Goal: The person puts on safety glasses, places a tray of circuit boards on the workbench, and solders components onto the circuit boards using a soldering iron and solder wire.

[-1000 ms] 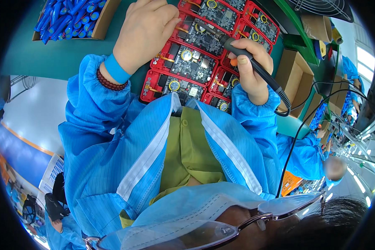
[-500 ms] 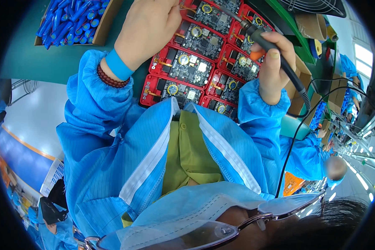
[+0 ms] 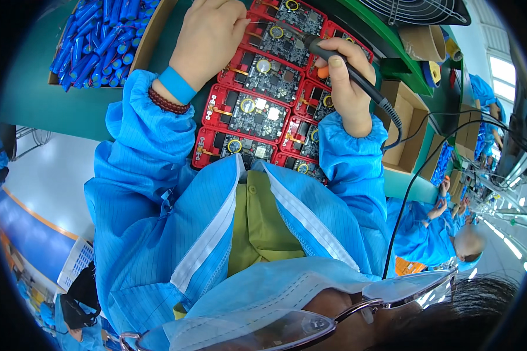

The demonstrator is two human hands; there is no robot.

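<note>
- Iron (image 3: 369, 88) swings toward 9 o'clock vs 0.5s ago; tip now nr thin wire (image 3: 260, 23), contact unclear.
- R hand (image 3: 351, 100): gripping iron.
- L hand (image 3: 208, 44): apparently pinching wire.

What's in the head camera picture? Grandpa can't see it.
A person's right hand holds a soldering iron over red-cased circuit boards; the left hand pinches thin wire. Blue cylindrical batteries crowd a cardboard box, upper left.

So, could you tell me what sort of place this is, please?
Probably an electronics assembly workshop: red cases holding circuit boards lie on the bench, the right hand holds what looks like a soldering iron, and a co-worker wears blue workwear.
</note>
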